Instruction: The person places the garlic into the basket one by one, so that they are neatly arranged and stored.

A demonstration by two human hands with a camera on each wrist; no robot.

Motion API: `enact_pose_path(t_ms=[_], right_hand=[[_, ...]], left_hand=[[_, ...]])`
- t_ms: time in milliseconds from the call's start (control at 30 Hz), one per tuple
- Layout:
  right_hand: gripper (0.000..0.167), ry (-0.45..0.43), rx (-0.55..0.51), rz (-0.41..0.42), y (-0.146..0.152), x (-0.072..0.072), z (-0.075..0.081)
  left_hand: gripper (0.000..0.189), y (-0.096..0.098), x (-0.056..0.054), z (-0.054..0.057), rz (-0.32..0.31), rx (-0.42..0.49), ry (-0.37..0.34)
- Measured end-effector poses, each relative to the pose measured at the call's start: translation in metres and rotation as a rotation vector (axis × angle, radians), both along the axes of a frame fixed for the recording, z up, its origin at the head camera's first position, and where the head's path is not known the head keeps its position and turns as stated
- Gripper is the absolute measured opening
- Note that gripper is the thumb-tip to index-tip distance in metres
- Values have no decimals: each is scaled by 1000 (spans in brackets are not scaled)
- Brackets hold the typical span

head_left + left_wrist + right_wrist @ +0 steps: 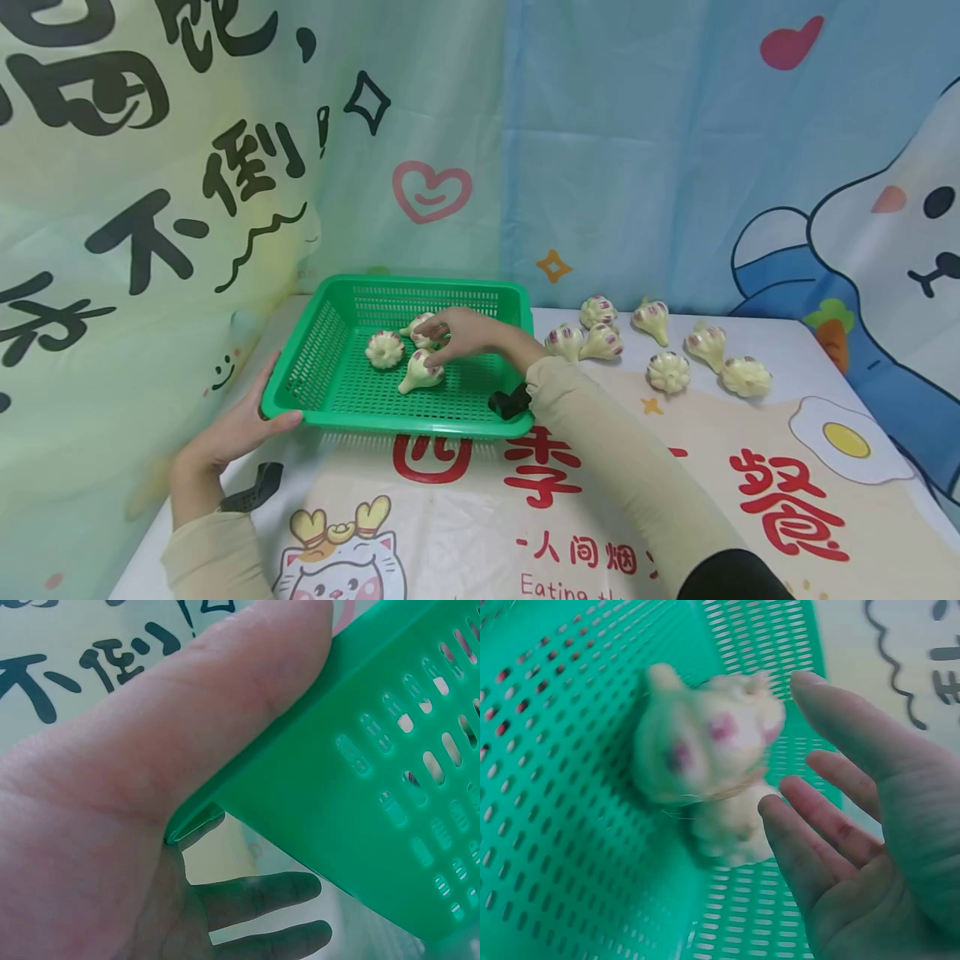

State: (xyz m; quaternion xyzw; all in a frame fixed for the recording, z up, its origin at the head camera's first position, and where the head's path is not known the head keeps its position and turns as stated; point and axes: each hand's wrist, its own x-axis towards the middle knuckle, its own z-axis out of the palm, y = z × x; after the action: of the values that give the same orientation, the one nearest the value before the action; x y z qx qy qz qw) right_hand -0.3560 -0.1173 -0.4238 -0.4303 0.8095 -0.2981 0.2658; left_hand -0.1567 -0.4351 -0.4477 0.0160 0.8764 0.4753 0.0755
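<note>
A green plastic basket (352, 421) with slotted walls stands at the table's back left. My left hand (251, 421) grips its left corner. The thumb (247, 682) lies along the rim, and the other fingers reach beneath it. Inside the basket lie three garlic bulbs with purple streaks: one at the left (385, 350), one in front (422, 372), and one at the back (415, 325), partly covered by my right hand (468, 332). In the right wrist view, this hand's fingers (832, 825) are spread beside a garlic bulb (705, 742), with nothing held between them.
To the right of the basket, several more garlic bulbs (667, 372) lie in a loose group on the table. A printed cloth (465, 533) covers the front of the table. Printed curtains (600, 167) hang close behind and along the left side.
</note>
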Motion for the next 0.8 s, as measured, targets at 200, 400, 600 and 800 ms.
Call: enact_pose_path(t_ms=[200,400,600,800], right_hand=[[64,-67,-152,-35,17,5,14],[64,-90,-252,-76,41,11,24],[65,-101,-307,-174,76,17,24],[64,-61,-348,-246,113,21,14]], left_hand=[[97,0,0,0,1,-2,-6],[98,0,1,1,-4,19,-10],[97,2,2,2,1,18,-18],[97,0,2,1,0,25,-27]])
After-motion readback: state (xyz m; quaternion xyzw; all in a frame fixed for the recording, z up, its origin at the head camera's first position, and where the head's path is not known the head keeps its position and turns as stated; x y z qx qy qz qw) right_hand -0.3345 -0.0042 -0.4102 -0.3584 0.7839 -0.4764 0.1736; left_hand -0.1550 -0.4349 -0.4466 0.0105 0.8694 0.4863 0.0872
